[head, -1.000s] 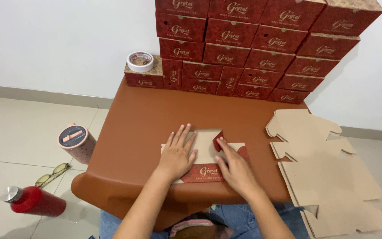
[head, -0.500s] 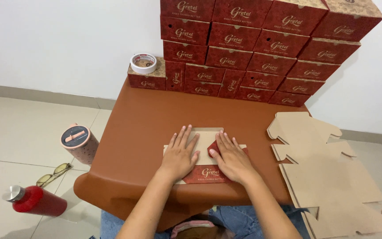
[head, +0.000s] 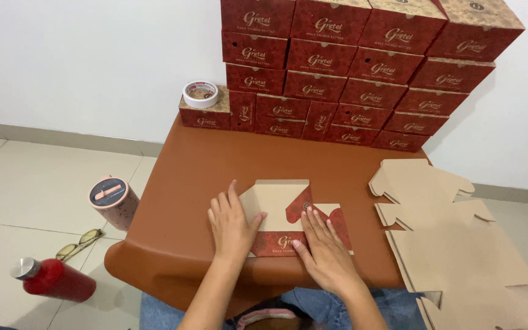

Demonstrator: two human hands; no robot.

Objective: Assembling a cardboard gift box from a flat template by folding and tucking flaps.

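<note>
Flat box blank (head: 288, 217) lies at table (head: 178, 177) centre-front: kraft inside up, red printed flaps folded over. Left hand (head: 232, 225) at 9 o'clock on it, palm down, fingers spread flat, gripping nothing. Right hand (head: 324, 253) at 5 o'clock, fingers extended, pressing the red flap, nothing grasped. Brown leatherette tabletop. Unfolded blanks stack (head: 459, 256) at 3 o'clock. Finished red boxes (head: 362, 67) stacked at 12, tape roll (head: 200, 93) on one.
</note>
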